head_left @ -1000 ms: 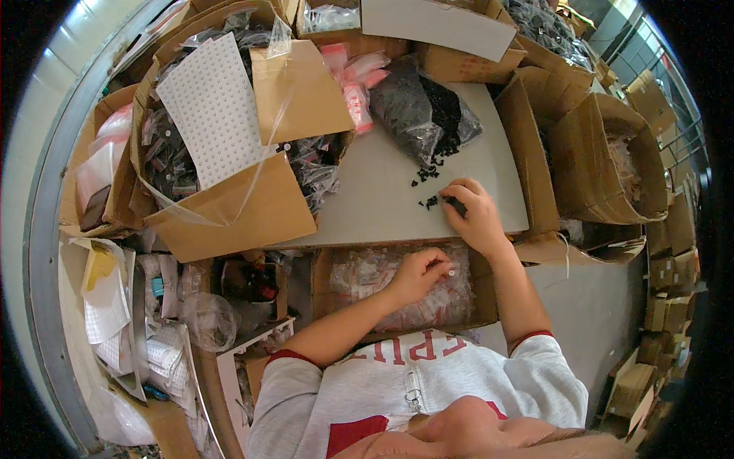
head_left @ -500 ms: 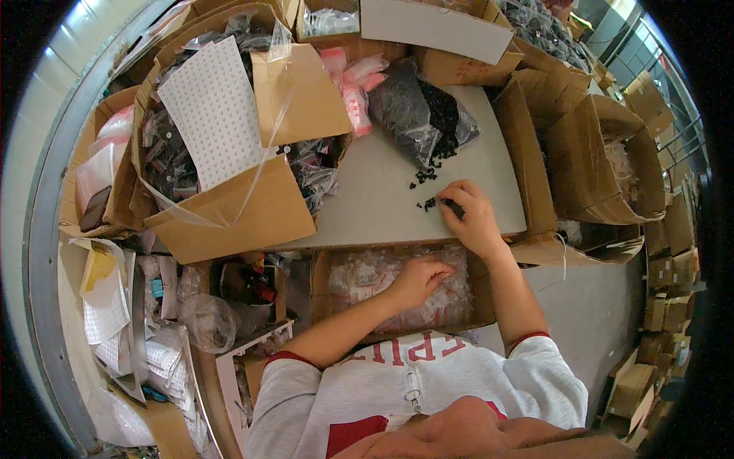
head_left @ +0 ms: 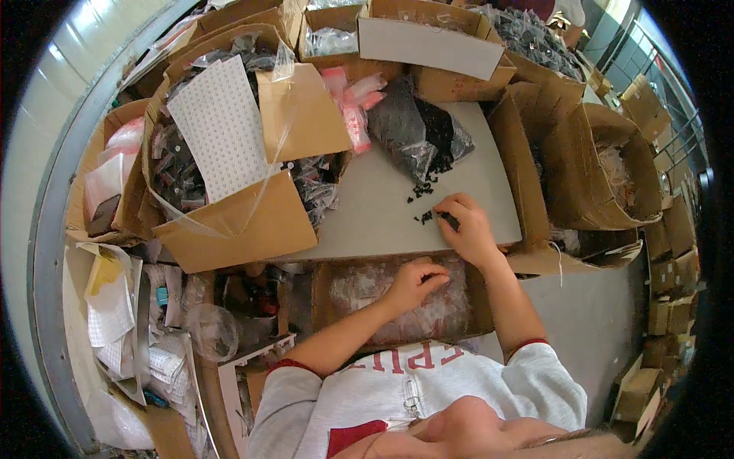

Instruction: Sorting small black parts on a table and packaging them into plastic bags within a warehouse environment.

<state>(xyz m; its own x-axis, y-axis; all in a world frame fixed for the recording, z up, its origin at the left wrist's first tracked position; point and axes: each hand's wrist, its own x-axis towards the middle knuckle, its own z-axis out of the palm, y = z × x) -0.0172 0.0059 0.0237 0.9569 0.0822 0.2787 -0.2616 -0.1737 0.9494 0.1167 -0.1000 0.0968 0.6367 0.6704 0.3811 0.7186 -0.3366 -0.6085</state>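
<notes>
My right hand [head_left: 468, 229] rests on the pale tabletop [head_left: 367, 206], fingers curled round some small black parts that show dark under the fingers. A few loose small black parts [head_left: 425, 218] lie just left of its fingertips. Farther back, a clear plastic bag [head_left: 401, 126] lies on its side, full of the same black pieces, which spill from its mouth. My left hand [head_left: 413, 285] hovers over a cardboard box of small clear bags [head_left: 359, 287] below the table edge. Its thumb and fingers are closed together; what they hold, if anything, is too small to make out.
A large open carton [head_left: 237, 229] of dark bagged parts, with a white dotted sheet [head_left: 222, 130] on top, stands left. Pink-edged plastic bags [head_left: 353, 115] lie behind. Open cardboard boxes [head_left: 612, 168] line the right side. Papers [head_left: 111, 321] and plastic crowd the lower left.
The whole view has shifted slightly with my head. My right hand stays by the loose black parts, and my left hand keeps about the same closed pose over the box.
</notes>
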